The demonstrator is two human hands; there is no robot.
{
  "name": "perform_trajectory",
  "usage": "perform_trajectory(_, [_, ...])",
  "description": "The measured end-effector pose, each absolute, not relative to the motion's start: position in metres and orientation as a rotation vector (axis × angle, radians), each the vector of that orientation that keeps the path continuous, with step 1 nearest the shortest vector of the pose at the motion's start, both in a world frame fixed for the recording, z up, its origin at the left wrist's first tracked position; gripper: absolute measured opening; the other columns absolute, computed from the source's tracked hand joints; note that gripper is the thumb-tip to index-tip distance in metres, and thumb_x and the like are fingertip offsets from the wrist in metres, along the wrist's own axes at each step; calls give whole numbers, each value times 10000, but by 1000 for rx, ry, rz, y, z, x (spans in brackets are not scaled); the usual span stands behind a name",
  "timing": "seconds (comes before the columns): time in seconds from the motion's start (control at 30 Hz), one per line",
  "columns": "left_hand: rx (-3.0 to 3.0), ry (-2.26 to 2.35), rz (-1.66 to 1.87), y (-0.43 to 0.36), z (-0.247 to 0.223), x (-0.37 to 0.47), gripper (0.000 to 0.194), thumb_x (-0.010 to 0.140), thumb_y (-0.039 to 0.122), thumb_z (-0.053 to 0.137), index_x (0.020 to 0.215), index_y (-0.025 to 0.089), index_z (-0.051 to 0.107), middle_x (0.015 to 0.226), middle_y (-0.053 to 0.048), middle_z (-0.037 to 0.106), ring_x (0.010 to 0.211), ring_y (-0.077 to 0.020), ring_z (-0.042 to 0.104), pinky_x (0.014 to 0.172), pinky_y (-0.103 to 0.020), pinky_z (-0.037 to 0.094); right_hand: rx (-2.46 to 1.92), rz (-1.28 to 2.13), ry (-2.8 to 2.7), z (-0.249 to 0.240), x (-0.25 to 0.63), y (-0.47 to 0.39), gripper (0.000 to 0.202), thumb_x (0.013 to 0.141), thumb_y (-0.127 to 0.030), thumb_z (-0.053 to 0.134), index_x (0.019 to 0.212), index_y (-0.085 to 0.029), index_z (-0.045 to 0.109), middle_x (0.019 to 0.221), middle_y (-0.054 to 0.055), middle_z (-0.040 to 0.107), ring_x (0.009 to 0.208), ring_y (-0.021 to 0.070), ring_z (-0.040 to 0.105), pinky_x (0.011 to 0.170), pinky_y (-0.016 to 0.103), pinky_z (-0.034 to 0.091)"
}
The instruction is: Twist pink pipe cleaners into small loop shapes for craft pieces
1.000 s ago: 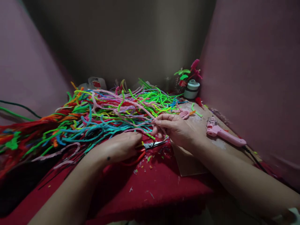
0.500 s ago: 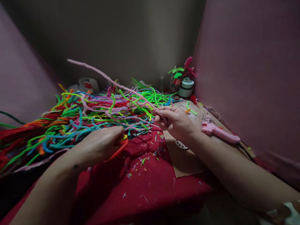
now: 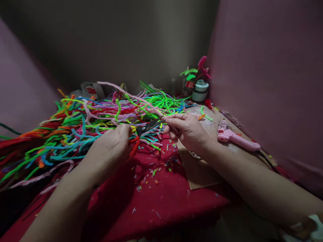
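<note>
My left hand is closed around the handles of a pair of scissors with dark blades and orange and yellow grips. Their blades reach to the fingertips of my right hand. Between thumb and finger, that hand pinches the near end of a pale pink pipe cleaner. The rest of this stem slants up and left above a heap of colourful pipe cleaners. Blade tips and pinched end meet at the fingers, so I cannot tell whether the blades touch the stem.
A pink glue gun with a black cord lies on a brown board at the right. Behind stand a pale jar and a pink and green pipe-cleaner flower. Coloured clippings litter the red cloth. Walls close in at back and sides.
My left hand has raised the scissors up and right, bringing the blades to my right fingertips. The pink pipe cleaner's far end has dropped and shifted right; my right hand has barely moved.
</note>
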State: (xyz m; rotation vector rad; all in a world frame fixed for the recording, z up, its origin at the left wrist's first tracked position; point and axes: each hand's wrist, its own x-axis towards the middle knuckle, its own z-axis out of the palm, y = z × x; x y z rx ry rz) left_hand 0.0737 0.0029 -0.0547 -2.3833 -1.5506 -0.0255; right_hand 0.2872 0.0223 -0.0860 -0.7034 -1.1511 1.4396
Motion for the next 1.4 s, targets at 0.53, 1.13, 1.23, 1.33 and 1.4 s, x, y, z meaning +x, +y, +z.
perform_trajectory(0.53, [-2269, -1403, 103, -2, -53, 82, 168, 803, 73, 324, 847, 157, 462, 702, -71, 504, 583, -206, 485, 525, -312, 310, -753, 1384, -1244, -82, 287, 17, 117, 728, -233, 606, 659, -139, 616, 561, 13, 636, 414, 56, 464, 419, 201, 354])
perform_trajectory(1.13, [-2389, -1562, -155, -1, -57, 77, 106, 870, 235, 297, 786, 207, 355, 616, 2, 435, 482, -131, 386, 497, -262, 266, -694, 1507, -1163, -82, 286, 19, 105, 740, -240, 624, 719, -138, 620, 565, -3, 627, 397, 56, 481, 386, 193, 348])
perform_trajectory(1.23, [-2349, -1544, -89, 0, -57, 75, 57, 839, 179, 330, 797, 203, 360, 661, -8, 464, 508, -139, 397, 516, -262, 296, -695, 1543, -1131, -81, 285, 20, 93, 740, -225, 612, 728, -132, 612, 564, -6, 631, 392, 53, 487, 384, 180, 357])
perform_trajectory(1.33, [-2307, -1439, -28, 1, -59, 74, 82, 831, 137, 347, 796, 201, 382, 691, -11, 473, 543, -153, 428, 520, -266, 299, -696, 1541, -1112, -82, 284, 21, 75, 740, -205, 593, 730, -131, 597, 562, -1, 638, 404, 53, 496, 406, 172, 376])
perform_trajectory(1.4, [-2261, -1403, 13, 2, -61, 74, 94, 831, 122, 353, 804, 199, 401, 685, -10, 463, 555, -165, 441, 506, -270, 284, -691, 1540, -1104, -83, 284, 21, 63, 740, -195, 584, 738, -132, 590, 571, 6, 647, 415, 53, 501, 420, 171, 385])
